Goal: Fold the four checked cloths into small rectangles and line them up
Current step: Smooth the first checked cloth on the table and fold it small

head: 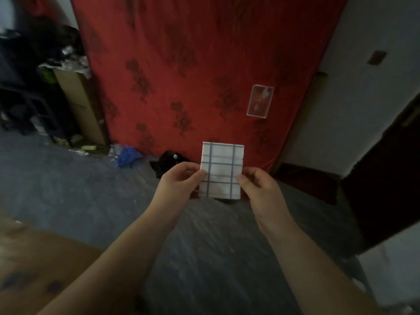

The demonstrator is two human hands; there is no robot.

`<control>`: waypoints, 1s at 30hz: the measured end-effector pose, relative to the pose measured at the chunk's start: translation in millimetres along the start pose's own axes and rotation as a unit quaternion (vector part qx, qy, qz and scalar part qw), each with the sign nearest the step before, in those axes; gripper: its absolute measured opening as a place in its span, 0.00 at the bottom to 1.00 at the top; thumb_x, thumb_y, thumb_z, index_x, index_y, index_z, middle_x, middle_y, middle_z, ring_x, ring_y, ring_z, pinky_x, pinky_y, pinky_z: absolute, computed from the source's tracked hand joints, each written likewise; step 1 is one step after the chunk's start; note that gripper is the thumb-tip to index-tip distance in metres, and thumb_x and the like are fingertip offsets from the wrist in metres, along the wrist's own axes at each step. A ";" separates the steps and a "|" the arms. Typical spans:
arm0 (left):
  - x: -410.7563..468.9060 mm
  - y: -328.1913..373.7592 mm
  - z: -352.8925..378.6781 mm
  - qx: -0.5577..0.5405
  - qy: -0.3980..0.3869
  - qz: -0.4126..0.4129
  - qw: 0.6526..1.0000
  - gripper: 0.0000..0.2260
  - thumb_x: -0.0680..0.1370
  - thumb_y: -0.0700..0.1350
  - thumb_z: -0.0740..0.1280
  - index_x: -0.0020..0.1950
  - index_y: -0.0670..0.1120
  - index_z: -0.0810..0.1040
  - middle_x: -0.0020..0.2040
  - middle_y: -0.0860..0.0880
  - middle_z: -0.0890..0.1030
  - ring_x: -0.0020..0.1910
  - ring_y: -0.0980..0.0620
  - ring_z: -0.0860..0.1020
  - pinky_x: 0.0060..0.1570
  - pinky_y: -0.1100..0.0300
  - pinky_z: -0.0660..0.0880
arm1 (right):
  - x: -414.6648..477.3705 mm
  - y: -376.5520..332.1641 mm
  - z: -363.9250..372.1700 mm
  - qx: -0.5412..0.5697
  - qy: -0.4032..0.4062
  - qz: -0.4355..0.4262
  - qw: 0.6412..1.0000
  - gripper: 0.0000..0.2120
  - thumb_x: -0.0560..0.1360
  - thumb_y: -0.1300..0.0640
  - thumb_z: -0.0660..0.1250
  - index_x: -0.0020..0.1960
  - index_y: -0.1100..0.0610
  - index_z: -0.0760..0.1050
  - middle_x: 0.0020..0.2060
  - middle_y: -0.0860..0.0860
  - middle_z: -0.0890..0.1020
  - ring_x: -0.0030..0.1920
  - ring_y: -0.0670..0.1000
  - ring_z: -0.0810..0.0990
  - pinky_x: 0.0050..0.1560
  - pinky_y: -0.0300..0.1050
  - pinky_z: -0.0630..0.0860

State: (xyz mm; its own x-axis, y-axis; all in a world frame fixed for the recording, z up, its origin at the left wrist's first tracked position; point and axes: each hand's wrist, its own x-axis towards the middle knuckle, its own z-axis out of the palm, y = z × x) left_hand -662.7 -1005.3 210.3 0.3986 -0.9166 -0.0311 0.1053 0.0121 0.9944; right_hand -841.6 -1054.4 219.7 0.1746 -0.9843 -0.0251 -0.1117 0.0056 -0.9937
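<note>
**A:** What's nearest?

**B:** A brown wooden surface in the lower left, blurred. Past it, two bare forearms reach forward.

**A:** And the hands?

**B:** The left hand pinches the left edge of a checked cloth, with the thumb on the front and the fingers curled behind. The right hand pinches the right edge the same way. The cloth is held upright in the air between them, above the grey floor, and it is already a small rectangle.

**A:** How will it handle?

**B:** I'd judge it light and soft. It looks flat only because both sides are held, and the layers would likely fall open if one pinch let go. I'd keep hold of the side edges near the middle and press through every layer until it lies flat.

**A:** Where are the other three?

**B:** Not in view, so I can't tell how far the line-up has come.

**A:** What's further off?

**B:** A black bundle and a blue bag lie on the floor. Behind them a red patterned mattress leans upright with a small label on it.
</note>
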 end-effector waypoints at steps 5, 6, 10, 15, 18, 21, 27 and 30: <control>76.7 -1.3 -23.4 -0.001 0.041 -0.015 0.999 0.07 0.79 0.43 0.72 0.42 0.53 0.85 0.45 0.44 0.86 0.44 0.44 0.82 0.48 0.46 0.81 | 92.1 -0.7 48.6 0.007 -0.050 0.009 0.999 0.05 0.81 0.59 0.68 0.55 0.54 0.81 0.48 0.49 0.88 0.49 0.48 0.86 0.50 0.44 0.82; 92.7 -3.4 -29.8 0.002 0.057 -0.015 0.998 0.06 0.79 0.43 0.72 0.43 0.52 0.85 0.44 0.43 0.86 0.43 0.44 0.82 0.48 0.47 0.81 | 111.3 1.3 59.4 0.003 -0.062 0.011 0.998 0.05 0.81 0.59 0.69 0.55 0.54 0.81 0.48 0.49 0.88 0.49 0.48 0.86 0.51 0.46 0.83; 159.2 -17.2 -55.3 0.003 0.137 -0.022 0.990 0.03 0.79 0.42 0.71 0.46 0.47 0.84 0.44 0.39 0.84 0.41 0.44 0.80 0.46 0.47 0.79 | 189.3 14.9 106.9 -0.018 -0.131 0.001 0.991 0.03 0.81 0.58 0.69 0.54 0.53 0.81 0.48 0.51 0.88 0.49 0.50 0.87 0.56 0.56 0.83; 241.7 -37.7 -90.0 0.009 0.234 -0.025 0.972 0.02 0.79 0.40 0.71 0.46 0.45 0.82 0.41 0.43 0.84 0.40 0.45 0.80 0.43 0.51 0.78 | 297.9 30.1 174.6 -0.044 -0.228 -0.029 0.972 0.02 0.80 0.58 0.70 0.51 0.51 0.81 0.47 0.51 0.87 0.50 0.52 0.86 0.57 0.59 0.82; 278.8 -46.4 -113.0 0.000 0.302 -0.052 0.952 0.01 0.79 0.40 0.71 0.48 0.44 0.82 0.39 0.47 0.84 0.39 0.47 0.80 0.42 0.52 0.78 | 354.0 33.5 219.9 -0.052 -0.304 -0.020 0.951 0.04 0.80 0.60 0.70 0.49 0.53 0.80 0.46 0.55 0.87 0.50 0.56 0.86 0.56 0.60 0.82; 297.2 -56.8 -134.7 -0.018 0.372 -0.073 0.925 0.02 0.79 0.41 0.72 0.46 0.46 0.82 0.40 0.46 0.84 0.40 0.46 0.79 0.39 0.54 0.77 | 391.9 37.6 264.5 -0.072 -0.395 -0.021 0.916 0.04 0.79 0.62 0.70 0.47 0.56 0.78 0.47 0.65 0.85 0.45 0.57 0.82 0.54 0.62 0.80; 285.1 -66.8 -170.8 -0.049 0.523 -0.102 0.845 0.04 0.80 0.40 0.70 0.51 0.40 0.80 0.41 0.44 0.82 0.38 0.49 0.79 0.36 0.59 0.76 | 400.8 51.6 360.4 -0.086 -0.534 -0.004 0.841 0.06 0.80 0.60 0.71 0.45 0.54 0.77 0.39 0.52 0.82 0.39 0.48 0.79 0.41 0.43 0.76; 263.8 -72.4 -193.3 -0.063 0.585 -0.110 0.801 0.04 0.81 0.42 0.70 0.52 0.41 0.81 0.41 0.48 0.84 0.39 0.51 0.81 0.40 0.56 0.78 | 381.5 59.7 407.8 -0.100 -0.601 0.000 0.793 0.05 0.80 0.60 0.70 0.45 0.54 0.78 0.38 0.50 0.82 0.37 0.45 0.79 0.39 0.41 0.76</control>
State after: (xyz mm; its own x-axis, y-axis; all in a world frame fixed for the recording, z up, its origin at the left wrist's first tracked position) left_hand -389.1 -1170.8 110.5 0.9310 0.1000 -0.3512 0.3520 0.0104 0.9360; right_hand -382.7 -1357.7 106.3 0.9675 -0.1034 -0.2308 -0.2439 -0.1405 -0.9596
